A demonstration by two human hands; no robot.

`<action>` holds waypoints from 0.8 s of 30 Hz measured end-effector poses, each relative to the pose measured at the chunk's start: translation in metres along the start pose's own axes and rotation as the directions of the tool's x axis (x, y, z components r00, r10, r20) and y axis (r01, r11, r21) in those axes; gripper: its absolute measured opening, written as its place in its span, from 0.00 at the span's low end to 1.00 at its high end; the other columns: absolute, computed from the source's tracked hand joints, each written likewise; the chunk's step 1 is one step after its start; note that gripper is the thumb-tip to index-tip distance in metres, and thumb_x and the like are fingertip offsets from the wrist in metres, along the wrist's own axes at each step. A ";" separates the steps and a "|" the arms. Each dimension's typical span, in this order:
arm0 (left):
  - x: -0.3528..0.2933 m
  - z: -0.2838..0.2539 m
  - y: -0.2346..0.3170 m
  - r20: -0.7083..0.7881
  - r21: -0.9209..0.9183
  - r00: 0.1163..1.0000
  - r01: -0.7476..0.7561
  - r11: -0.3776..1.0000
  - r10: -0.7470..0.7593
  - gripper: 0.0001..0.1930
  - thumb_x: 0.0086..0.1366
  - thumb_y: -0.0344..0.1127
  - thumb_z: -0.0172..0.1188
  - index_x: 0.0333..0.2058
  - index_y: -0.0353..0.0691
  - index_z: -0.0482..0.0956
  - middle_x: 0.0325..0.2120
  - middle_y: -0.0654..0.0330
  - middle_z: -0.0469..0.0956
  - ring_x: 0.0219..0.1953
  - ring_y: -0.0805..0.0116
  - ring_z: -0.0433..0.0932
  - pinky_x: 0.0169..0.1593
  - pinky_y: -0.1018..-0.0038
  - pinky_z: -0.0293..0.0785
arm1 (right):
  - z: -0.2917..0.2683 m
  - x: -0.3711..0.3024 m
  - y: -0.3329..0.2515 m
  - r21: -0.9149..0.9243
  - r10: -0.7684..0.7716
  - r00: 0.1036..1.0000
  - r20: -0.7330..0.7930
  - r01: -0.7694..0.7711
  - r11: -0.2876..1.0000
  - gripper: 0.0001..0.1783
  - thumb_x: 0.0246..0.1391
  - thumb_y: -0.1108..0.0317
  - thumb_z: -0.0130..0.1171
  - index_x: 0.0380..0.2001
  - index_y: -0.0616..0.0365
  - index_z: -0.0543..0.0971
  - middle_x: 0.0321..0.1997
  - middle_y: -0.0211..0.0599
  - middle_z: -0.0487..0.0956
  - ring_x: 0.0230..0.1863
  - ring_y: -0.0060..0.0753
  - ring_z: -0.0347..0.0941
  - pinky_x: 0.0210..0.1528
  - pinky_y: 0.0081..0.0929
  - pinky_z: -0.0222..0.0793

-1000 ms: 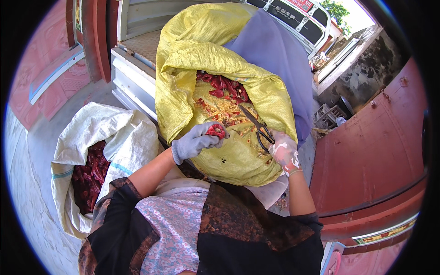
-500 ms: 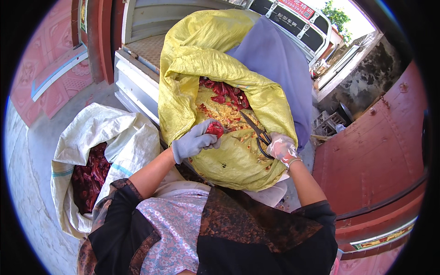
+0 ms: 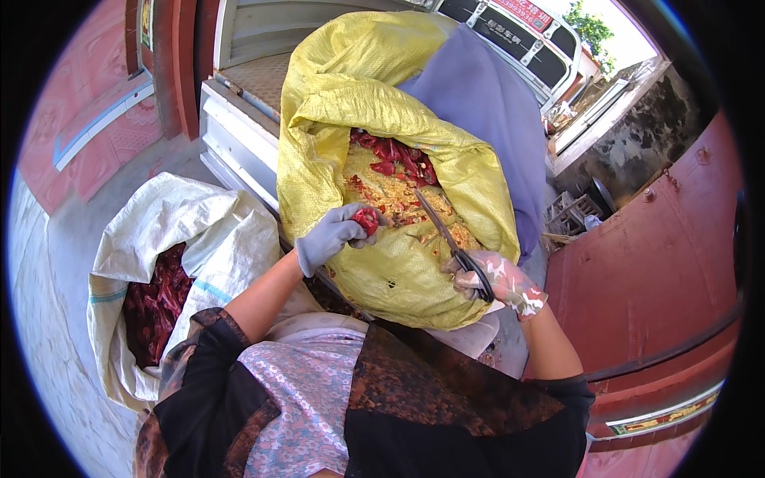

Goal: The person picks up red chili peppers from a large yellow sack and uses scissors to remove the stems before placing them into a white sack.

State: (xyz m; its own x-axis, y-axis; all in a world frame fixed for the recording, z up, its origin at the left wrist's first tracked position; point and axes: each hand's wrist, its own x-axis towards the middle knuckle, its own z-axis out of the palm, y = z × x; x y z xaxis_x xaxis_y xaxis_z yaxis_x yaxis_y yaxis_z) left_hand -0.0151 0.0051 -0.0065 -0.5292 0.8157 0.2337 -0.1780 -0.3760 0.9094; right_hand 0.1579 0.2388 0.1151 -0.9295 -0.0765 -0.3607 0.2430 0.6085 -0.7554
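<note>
My left hand [image 3: 325,237], in a grey glove, is closed round a red dried chili pepper [image 3: 366,221] near the mouth of a yellow woven sack [image 3: 382,275]. In my right hand [image 3: 500,279], wearing a patterned glove, is a pair of dark-handled scissors [image 3: 451,240]. Their long blades point up and left over the sack's opening and look closed together. Inside the yellow sack lie red chili pods [image 3: 398,159] at the back, with yellow seeds [image 3: 398,197] and red scraps scattered in front of them.
To my left stands a white woven sack [image 3: 219,263] filled with dark red chilies [image 3: 159,307]. A white truck bed [image 3: 239,131] is behind it. Purple cloth [image 3: 486,95] drapes beside the yellow sack. At right is a red metal door [image 3: 645,263].
My right hand has turned and shifted slightly down, and the scissors have swung to a steeper slant with their blades now together. My left hand still holds the chili, moved slightly left.
</note>
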 end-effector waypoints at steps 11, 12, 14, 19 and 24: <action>0.003 -0.002 0.001 -0.130 -0.046 0.984 -0.127 0.991 0.120 0.19 0.41 0.31 0.46 0.35 0.33 0.70 0.18 0.62 0.70 0.18 0.80 0.62 0.22 0.85 0.57 | 0.033 -0.003 -0.011 0.448 -0.090 0.918 0.387 -0.102 0.888 0.50 0.48 0.28 0.41 0.48 0.73 0.69 0.24 0.28 0.69 0.23 0.17 0.60 0.23 0.11 0.53; 0.003 -0.002 0.001 -0.131 -0.028 0.982 -0.142 0.990 0.137 0.18 0.41 0.31 0.46 0.34 0.32 0.71 0.18 0.63 0.70 0.18 0.80 0.62 0.22 0.85 0.56 | 0.036 -0.003 -0.012 0.459 -0.101 0.919 0.380 -0.093 0.884 0.50 0.48 0.28 0.40 0.47 0.73 0.70 0.26 0.32 0.71 0.23 0.17 0.61 0.23 0.11 0.54; 0.002 -0.002 0.002 -0.128 0.021 0.979 -0.157 0.987 0.159 0.17 0.42 0.31 0.46 0.33 0.32 0.73 0.19 0.64 0.71 0.19 0.80 0.64 0.23 0.86 0.57 | 0.040 -0.004 -0.012 0.503 -0.095 0.925 0.369 -0.113 0.857 0.49 0.48 0.28 0.40 0.46 0.72 0.70 0.30 0.39 0.75 0.22 0.18 0.62 0.24 0.11 0.55; 0.003 -0.006 -0.002 -0.113 0.207 0.967 -0.201 0.957 0.227 0.18 0.43 0.31 0.45 0.33 0.30 0.76 0.24 0.65 0.74 0.25 0.80 0.68 0.30 0.84 0.64 | 0.049 -0.002 -0.019 0.544 -0.085 0.946 0.313 -0.105 0.833 0.47 0.50 0.28 0.37 0.40 0.70 0.72 0.21 0.31 0.71 0.19 0.17 0.61 0.19 0.16 0.57; 0.004 -0.011 -0.005 -0.115 0.276 0.958 -0.224 0.935 0.263 0.17 0.45 0.29 0.45 0.33 0.30 0.76 0.25 0.64 0.76 0.29 0.78 0.71 0.36 0.82 0.68 | 0.056 -0.006 -0.027 0.645 0.009 0.958 0.287 -0.200 0.737 0.44 0.49 0.28 0.38 0.38 0.66 0.72 0.27 0.44 0.75 0.18 0.18 0.62 0.19 0.18 0.59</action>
State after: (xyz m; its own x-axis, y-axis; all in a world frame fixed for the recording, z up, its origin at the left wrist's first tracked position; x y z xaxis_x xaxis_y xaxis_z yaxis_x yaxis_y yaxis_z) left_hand -0.0256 0.0053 -0.0140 -0.6488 0.6319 0.4239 0.1813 -0.4127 0.8926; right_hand 0.1721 0.1788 0.1073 -0.8088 -0.2943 -0.5091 0.5440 -0.0457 -0.8379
